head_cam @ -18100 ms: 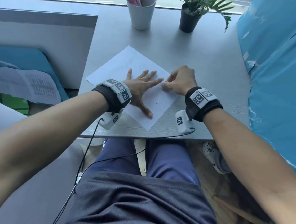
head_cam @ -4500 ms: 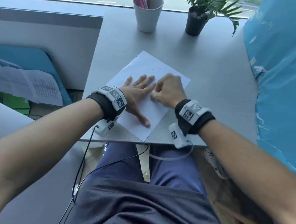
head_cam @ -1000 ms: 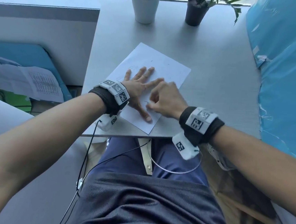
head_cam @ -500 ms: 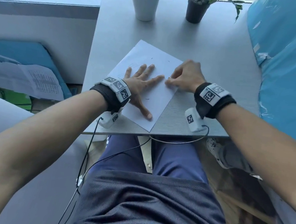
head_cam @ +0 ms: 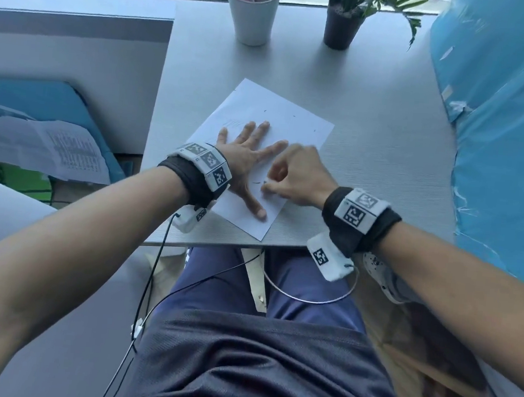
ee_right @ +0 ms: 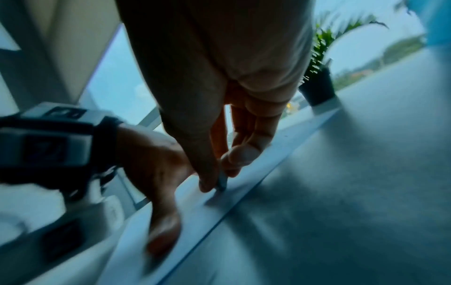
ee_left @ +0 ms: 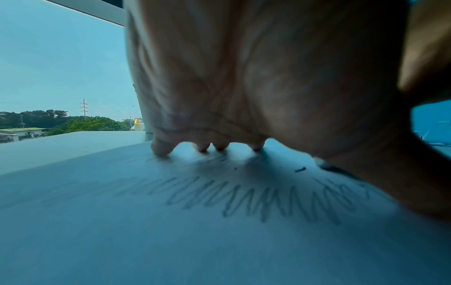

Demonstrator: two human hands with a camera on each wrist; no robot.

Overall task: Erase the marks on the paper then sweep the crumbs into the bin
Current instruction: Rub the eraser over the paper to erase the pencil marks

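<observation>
1. I see the white paper sheet (head_cam: 262, 128) lying flat and skewed on the matte grey table (head_cam: 374, 119), near the table's front edge.
2. My left hand (head_cam: 245, 161) lies palm-down on the sheet, fingers straight and splayed, holding nothing.
3. My right hand (head_cam: 298, 177) is at the sheet's right side, thumb and fingertips pinching a small pale eraser (ee_right: 222, 181) whose tip touches the paper.
4. Zigzag pencil marks (ee_left: 256, 200) sit on the sheet under my left palm.
5. Dark thin crumbs (ee_left: 300, 169) lie scattered on the sheet.
6. Beyond the sheet stand a smooth white cup (head_cam: 254, 18) and a black plant pot (head_cam: 342, 30).
</observation>
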